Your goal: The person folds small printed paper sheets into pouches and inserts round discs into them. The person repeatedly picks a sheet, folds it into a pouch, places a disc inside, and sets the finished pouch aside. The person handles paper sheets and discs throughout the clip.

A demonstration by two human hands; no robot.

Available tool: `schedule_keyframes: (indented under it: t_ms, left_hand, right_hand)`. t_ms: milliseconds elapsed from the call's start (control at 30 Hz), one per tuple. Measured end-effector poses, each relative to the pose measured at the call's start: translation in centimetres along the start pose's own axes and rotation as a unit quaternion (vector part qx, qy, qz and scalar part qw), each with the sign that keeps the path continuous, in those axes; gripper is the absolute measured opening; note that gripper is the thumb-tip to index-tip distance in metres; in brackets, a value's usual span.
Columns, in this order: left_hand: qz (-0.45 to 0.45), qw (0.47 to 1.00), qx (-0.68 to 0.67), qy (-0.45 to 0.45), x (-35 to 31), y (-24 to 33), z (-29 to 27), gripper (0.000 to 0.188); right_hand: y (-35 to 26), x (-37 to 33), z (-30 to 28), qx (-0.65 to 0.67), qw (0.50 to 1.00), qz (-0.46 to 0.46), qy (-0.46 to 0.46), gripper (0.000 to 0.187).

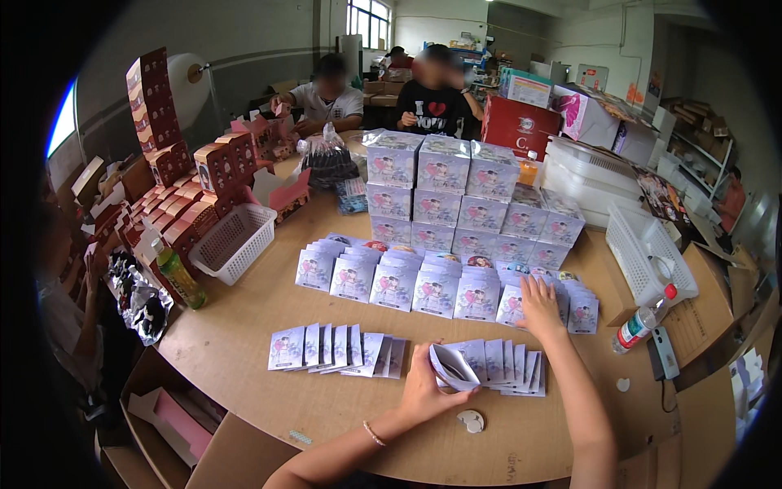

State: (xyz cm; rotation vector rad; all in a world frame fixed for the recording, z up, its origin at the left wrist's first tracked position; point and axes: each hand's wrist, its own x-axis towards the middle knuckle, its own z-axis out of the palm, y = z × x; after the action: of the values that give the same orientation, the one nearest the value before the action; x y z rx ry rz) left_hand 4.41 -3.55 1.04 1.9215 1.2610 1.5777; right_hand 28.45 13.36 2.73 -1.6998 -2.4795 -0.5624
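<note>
My left hand [425, 386] grips a lavender paper packet [461, 376], thumb on the near side, and the packet's mouth gapes toward me. My right hand [541, 306] reaches farther out, fingers spread over the right part of a long row of upright packet stacks [434, 289]. The fingertips touch packets there; whether they pinch one is hard to see. On the table between me and that row, overlapping packets lie fanned in a left group [336, 349] and a right group [511, 367], the latter beside the held packet.
Lavender boxes [440, 171] rise in a stacked wall behind the row. White baskets stand at left [236, 244] and right [652, 261]. A red-capped bottle [639, 328] and power strip [663, 354] are near my right arm. Two people [436, 94] [330, 102] sit across the table.
</note>
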Motion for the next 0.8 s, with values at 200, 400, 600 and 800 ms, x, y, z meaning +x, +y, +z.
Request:
schedule_keyframes:
  t_ms: [200, 400, 600, 800]
  left_hand:
    - [0.004, 1.0, -0.006, -0.004, -0.2, -0.4, 0.1, 0.099]
    - [0.008, 1.0, 0.012, -0.011, -0.1, -0.4, -0.1, 0.099]
    - [0.004, 1.0, -0.004, -0.01, -0.1, -0.3, 0.1, 0.098]
    - [0.077, 0.997, 0.004, 0.006, -0.1, -0.8, -0.4, 0.094]
  right_hand:
    - [1.1, -0.6, 0.8, 0.007, 0.998, -0.05, 0.026, 0.091]
    - [1.1, -0.2, 0.8, 0.022, 0.998, -0.055, 0.022, 0.091]
    - [0.8, -1.4, -1.2, 0.088, 0.994, -0.032, 0.055, 0.085]
    - [-6.5, -5.6, -11.4, 0.418, 0.89, -0.125, 0.13, 0.028]
